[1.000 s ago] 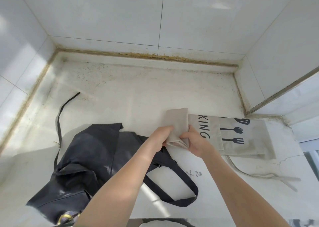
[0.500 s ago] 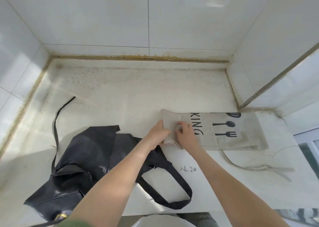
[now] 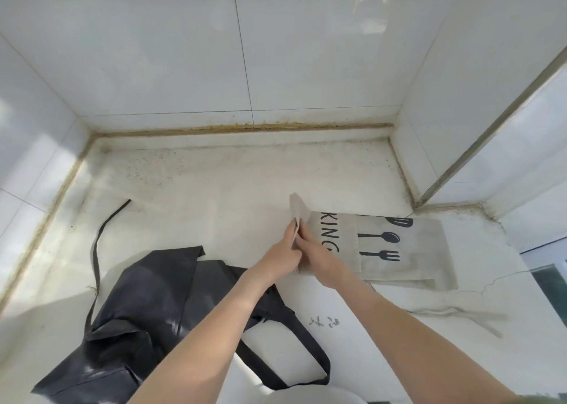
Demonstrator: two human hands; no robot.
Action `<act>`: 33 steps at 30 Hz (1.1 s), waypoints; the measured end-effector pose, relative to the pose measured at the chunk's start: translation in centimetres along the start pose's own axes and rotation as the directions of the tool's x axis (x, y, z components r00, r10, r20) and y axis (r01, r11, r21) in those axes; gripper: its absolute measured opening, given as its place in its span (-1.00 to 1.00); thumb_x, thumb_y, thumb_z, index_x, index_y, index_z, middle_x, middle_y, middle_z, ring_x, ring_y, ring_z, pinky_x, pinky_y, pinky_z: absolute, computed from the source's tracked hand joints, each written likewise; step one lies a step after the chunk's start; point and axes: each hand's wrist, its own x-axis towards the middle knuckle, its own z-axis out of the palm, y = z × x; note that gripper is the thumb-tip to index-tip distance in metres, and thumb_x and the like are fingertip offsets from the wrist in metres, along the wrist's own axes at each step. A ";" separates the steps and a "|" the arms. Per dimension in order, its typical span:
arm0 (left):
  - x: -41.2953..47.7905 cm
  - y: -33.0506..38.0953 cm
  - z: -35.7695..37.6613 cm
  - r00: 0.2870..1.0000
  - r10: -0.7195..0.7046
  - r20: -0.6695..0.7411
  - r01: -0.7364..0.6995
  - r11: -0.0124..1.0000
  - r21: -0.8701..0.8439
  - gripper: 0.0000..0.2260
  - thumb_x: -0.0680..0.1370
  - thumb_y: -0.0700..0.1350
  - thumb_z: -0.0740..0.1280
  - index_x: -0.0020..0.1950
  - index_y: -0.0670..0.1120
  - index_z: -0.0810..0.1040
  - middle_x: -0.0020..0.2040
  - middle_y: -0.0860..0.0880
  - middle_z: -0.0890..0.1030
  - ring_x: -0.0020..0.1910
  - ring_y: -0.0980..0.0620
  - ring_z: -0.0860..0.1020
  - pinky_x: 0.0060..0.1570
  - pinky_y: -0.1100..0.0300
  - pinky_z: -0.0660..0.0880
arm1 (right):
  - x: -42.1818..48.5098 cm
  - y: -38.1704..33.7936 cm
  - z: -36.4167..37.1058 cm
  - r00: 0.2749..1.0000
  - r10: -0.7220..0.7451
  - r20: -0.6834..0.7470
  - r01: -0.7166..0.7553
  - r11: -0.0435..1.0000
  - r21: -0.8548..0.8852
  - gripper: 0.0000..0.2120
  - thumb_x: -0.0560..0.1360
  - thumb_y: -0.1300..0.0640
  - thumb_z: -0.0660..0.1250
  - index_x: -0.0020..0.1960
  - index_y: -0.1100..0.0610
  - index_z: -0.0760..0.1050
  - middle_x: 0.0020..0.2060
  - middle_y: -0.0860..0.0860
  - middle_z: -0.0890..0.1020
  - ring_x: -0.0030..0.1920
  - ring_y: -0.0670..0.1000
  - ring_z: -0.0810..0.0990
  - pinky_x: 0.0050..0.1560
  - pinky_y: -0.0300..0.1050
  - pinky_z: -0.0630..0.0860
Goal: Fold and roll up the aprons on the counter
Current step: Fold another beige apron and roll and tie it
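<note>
Left hand [image 3: 285, 251], right hand [image 3: 314, 251]: fingers curled, close together, both pinching raised left end of beige apron [image 3: 408, 250]; likely tightening first turn of roll. Rest of apron: folded strip, flat on counter [image 3: 230, 188], right side. Black apron [image 3: 147, 305]: crumpled, near left, not yet folded.

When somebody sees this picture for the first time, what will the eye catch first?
In the middle, the left hand and right hand pinch the raised end of a beige apron. It is printed with a spoon and fork and lies to the right on the white counter. A crumpled black apron sprawls at the lower left.
</note>
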 end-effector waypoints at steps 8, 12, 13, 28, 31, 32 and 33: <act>0.7 0.7 1.1 0.980 0.010 -0.201 -0.030 0.995 -0.100 -0.67 0.64 -0.01 0.07 0.32 -0.01 0.50 0.28 0.01 0.52 0.21 0.08 0.46 0.18 0.20 0.34 | -2.1 -1.8 -3.2 0.989 0.149 0.019 -0.144 0.906 0.399 -0.56 0.59 -0.11 0.16 0.24 0.20 0.52 0.08 0.14 0.64 0.06 0.13 0.63 0.01 0.03 0.58; 1.6 0.5 1.5 0.941 -0.256 -0.222 0.134 0.883 -0.450 -0.55 0.57 0.08 0.26 0.39 -0.11 0.34 0.21 -0.08 0.55 0.11 -0.01 0.55 0.10 0.14 0.47 | -3.1 -1.7 -4.2 0.977 0.196 0.085 -0.213 0.896 0.390 -0.69 0.58 0.02 0.19 0.16 0.17 0.57 0.04 0.13 0.67 0.01 0.13 0.66 -0.01 0.03 0.59; 1.9 0.4 1.6 0.950 -0.289 -0.117 0.170 0.794 -0.584 -0.52 0.55 0.13 0.29 0.35 -0.14 0.40 0.18 -0.08 0.60 0.11 -0.02 0.59 0.10 0.10 0.51 | -3.5 -2.0 -4.5 0.971 0.208 0.115 -0.237 0.889 0.392 -0.71 0.58 0.05 0.18 0.13 0.18 0.58 0.00 0.14 0.67 -0.05 0.13 0.67 -0.03 0.02 0.59; 1.3 2.4 2.2 0.983 -0.089 0.160 0.169 0.779 -0.603 -0.52 0.58 0.26 0.13 0.28 -0.05 0.51 0.17 -0.05 0.64 0.18 0.00 0.59 0.26 0.03 0.47 | -5.3 -5.4 -6.7 0.974 0.154 0.165 -0.179 0.973 0.145 -0.64 0.48 0.10 0.35 0.22 0.25 0.51 -0.01 0.16 0.67 -0.07 0.10 0.68 -0.14 -0.08 0.61; 1.3 2.8 2.6 0.980 -0.092 0.174 0.183 0.752 -0.634 -0.58 0.59 0.23 0.12 0.19 -0.03 0.54 0.06 0.00 0.68 0.09 0.06 0.62 0.12 0.12 0.52 | -5.0 -5.7 -6.7 0.979 0.113 0.171 -0.141 0.977 0.161 -0.62 0.37 0.13 0.35 0.16 0.22 0.53 -0.05 0.16 0.67 -0.10 0.11 0.68 -0.12 -0.06 0.61; 1.2 2.9 2.6 0.980 -0.089 0.176 0.182 0.753 -0.632 -0.60 0.60 0.22 0.13 0.18 -0.03 0.54 0.05 0.01 0.68 0.08 0.07 0.62 0.09 0.13 0.53 | -5.0 -5.7 -6.7 0.980 0.099 0.175 -0.129 0.977 0.169 -0.59 0.35 0.15 0.35 0.18 0.21 0.52 -0.02 0.17 0.66 -0.08 0.12 0.67 -0.09 -0.04 0.60; 1.2 3.0 2.6 0.982 -0.084 0.168 0.172 0.764 -0.622 -0.61 0.60 0.21 0.14 0.20 -0.04 0.53 0.06 0.00 0.68 0.09 0.06 0.62 0.08 0.14 0.53 | -4.8 -5.7 -6.7 0.980 0.077 0.183 -0.110 0.978 0.178 -0.58 0.36 0.17 0.35 0.22 0.18 0.52 0.02 0.18 0.65 -0.03 0.14 0.65 -0.03 0.00 0.60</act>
